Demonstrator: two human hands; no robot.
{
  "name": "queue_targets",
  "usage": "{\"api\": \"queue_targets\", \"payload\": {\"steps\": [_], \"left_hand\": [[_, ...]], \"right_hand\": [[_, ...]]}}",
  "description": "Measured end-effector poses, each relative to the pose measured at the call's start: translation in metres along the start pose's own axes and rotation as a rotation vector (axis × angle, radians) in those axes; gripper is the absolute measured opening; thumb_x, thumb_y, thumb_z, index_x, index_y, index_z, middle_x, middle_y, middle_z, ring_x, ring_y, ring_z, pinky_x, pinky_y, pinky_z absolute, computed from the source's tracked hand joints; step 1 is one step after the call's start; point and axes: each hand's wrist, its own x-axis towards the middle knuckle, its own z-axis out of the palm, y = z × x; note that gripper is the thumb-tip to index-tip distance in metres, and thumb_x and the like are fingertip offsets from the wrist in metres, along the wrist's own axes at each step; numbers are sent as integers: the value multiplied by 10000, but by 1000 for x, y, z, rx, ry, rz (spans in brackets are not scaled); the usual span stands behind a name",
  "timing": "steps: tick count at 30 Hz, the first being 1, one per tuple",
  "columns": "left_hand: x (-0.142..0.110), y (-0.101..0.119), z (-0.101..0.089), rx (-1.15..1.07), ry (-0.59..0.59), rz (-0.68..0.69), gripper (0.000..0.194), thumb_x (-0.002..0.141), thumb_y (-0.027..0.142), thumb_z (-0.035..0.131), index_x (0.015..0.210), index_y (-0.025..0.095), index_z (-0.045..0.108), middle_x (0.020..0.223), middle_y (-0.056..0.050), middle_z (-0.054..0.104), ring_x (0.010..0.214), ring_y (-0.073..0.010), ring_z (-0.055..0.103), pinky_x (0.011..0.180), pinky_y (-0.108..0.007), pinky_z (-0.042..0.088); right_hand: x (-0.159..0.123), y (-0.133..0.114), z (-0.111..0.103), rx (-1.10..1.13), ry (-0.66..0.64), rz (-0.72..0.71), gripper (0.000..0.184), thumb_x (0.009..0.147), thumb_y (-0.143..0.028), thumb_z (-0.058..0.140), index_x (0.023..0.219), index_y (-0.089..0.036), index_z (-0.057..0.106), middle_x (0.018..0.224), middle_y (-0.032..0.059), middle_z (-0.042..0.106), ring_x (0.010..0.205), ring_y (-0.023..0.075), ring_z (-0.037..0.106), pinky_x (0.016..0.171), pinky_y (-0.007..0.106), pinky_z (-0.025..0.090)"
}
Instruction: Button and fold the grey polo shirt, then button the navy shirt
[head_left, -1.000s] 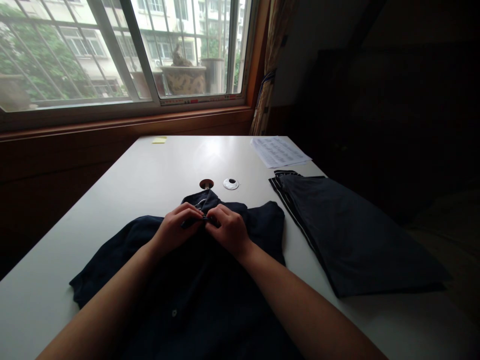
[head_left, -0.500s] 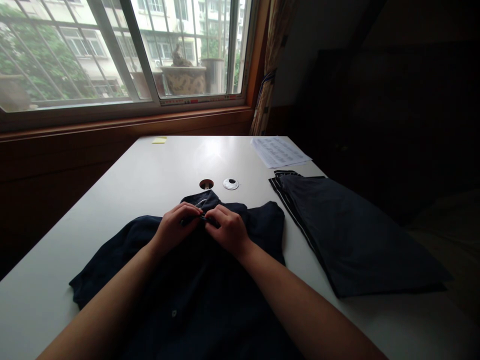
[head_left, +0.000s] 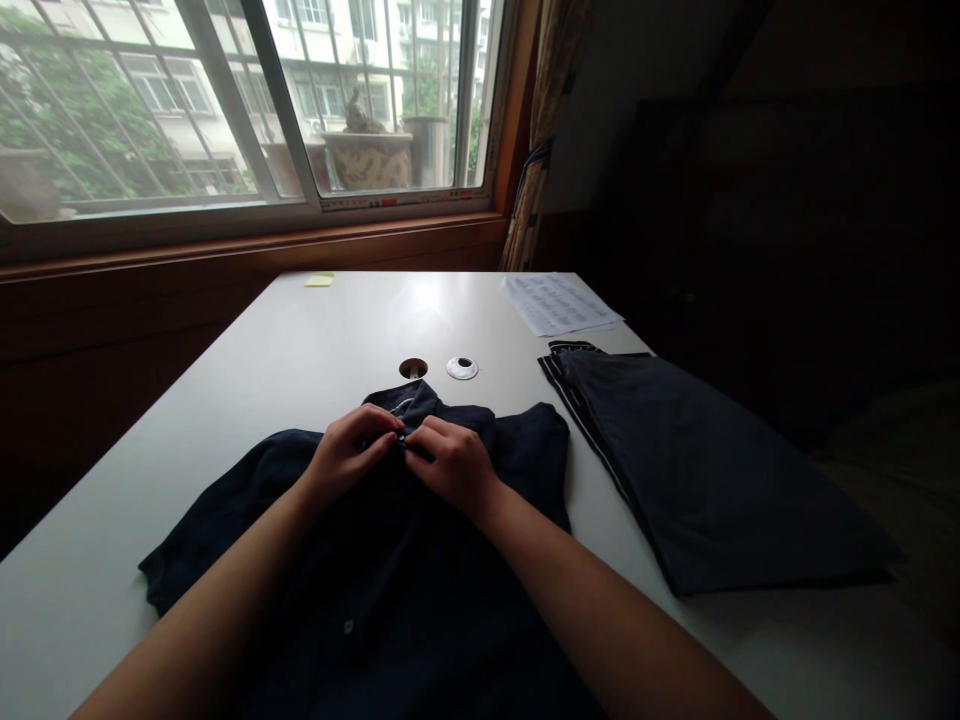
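Observation:
A dark navy short-sleeved shirt [head_left: 420, 610] lies spread on the white table, its collar [head_left: 405, 397] at the far end. Just below the collar, my left hand [head_left: 352, 448] pinches the cloth of the front opening. My right hand [head_left: 454, 460] grips the same edge from the other side, fingertips almost touching the left ones. Between the fingertips a small pale button [head_left: 402, 439] shows. Lower on the front sits another light button [head_left: 348, 627]. My forearms cover part of the shirt, and the fingertips partly hide the collar opening.
Folded dark garments [head_left: 720, 470] lie on the right side of the white table [head_left: 225, 370]. Printed papers [head_left: 561, 303] rest at the back right, a yellow sticky note [head_left: 319, 281] at the back left. Beyond the collar are a cable hole [head_left: 413, 368] and its round cover [head_left: 462, 368].
My left thumb and fingers have shifted slightly, and the button now shows between the fingertips. My right fingers have moved a little to the left. The shirt stays in place.

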Motion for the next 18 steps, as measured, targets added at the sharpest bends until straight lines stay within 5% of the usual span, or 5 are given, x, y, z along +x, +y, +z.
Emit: {"api": "queue_targets", "payload": {"steps": [6, 10, 18], "left_hand": [[0, -1, 1, -64, 2, -43, 122, 909, 240, 652, 1017, 184, 662, 1032, -86, 694, 975, -217, 696, 871, -360, 586], [0, -2, -1, -98, -21, -56, 174, 922, 224, 614, 1089, 187, 647, 1081, -99, 681, 998, -228, 696, 897, -378, 578], [-3, -6, -2, -112, -49, -51, 245, 900, 174, 598, 1143, 199, 617, 1144, -95, 629, 984, -223, 684, 876, -367, 563]], "right_hand": [[4, -2, -8, 162, 43, 109, 199, 959, -244, 520, 865, -222, 694, 857, 25, 667, 791, 156, 638, 748, 263, 480], [7, 4, -7, 205, 95, 175, 111, 892, -186, 581, 890, -212, 690, 849, 21, 661, 731, 153, 604, 745, 280, 482], [8, 10, -3, 267, 34, 195, 199, 862, -169, 631, 1049, -220, 676, 915, 11, 625, 689, 126, 565, 698, 273, 494]]}}
